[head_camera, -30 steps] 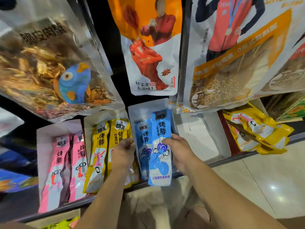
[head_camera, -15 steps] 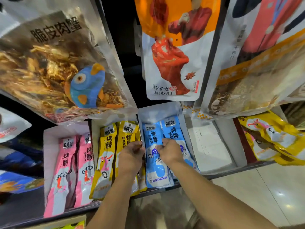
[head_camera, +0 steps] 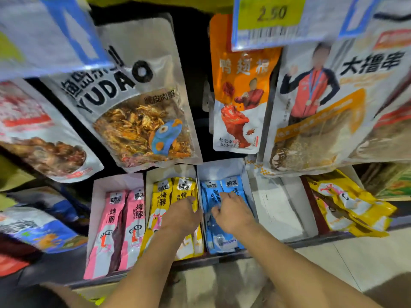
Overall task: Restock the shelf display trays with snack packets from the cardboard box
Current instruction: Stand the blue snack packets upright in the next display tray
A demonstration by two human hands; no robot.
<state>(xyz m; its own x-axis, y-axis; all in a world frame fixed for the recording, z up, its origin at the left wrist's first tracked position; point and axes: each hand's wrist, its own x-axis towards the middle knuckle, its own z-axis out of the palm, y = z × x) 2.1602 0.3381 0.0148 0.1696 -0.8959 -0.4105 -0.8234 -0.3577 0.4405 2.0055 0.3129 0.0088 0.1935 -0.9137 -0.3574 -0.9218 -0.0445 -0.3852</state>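
Hands rest apart: left hand (head_camera: 181, 215) lies flat on the yellow packets (head_camera: 164, 196), right hand (head_camera: 232, 213) presses the blue packets (head_camera: 222, 238) (grip unclear) in their white tray (head_camera: 219, 168).

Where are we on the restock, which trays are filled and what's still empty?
Done: the pink packets and yellow packets fill their white display trays. In hand: the left hand rests on the yellow ones, the right hand on the blue packets in their tray. Left: the white tray right of the blue one looks empty.
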